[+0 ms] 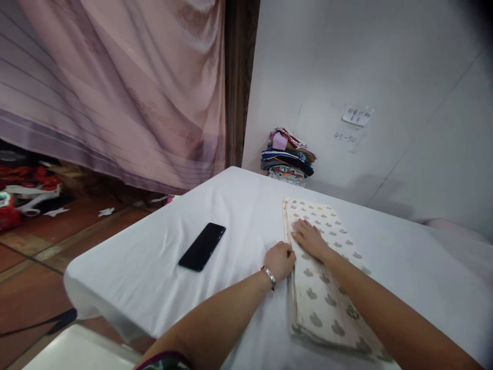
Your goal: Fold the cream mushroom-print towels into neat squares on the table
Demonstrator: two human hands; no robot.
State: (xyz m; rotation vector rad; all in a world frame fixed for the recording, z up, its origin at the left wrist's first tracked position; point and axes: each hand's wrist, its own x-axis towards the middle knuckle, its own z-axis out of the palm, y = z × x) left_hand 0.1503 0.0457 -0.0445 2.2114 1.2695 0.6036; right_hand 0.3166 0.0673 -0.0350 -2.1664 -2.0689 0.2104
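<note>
A cream cloth printed with grey motifs lies folded into a long, layered strip on the white-covered table. Its left edge meets my left hand, whose fingers are curled closed on that edge; the fingertips are partly hidden. A silver bracelet circles the left wrist. My right hand lies flat on top of the cloth, near its far end, with the fingers stretched out. Left of both hands, a black phone rests screen up on the table.
Beyond the table's far edge, a stack of folded clothes stands against the white wall. A pink curtain hangs at the left. A white stool-like surface is at lower left, above a tiled floor.
</note>
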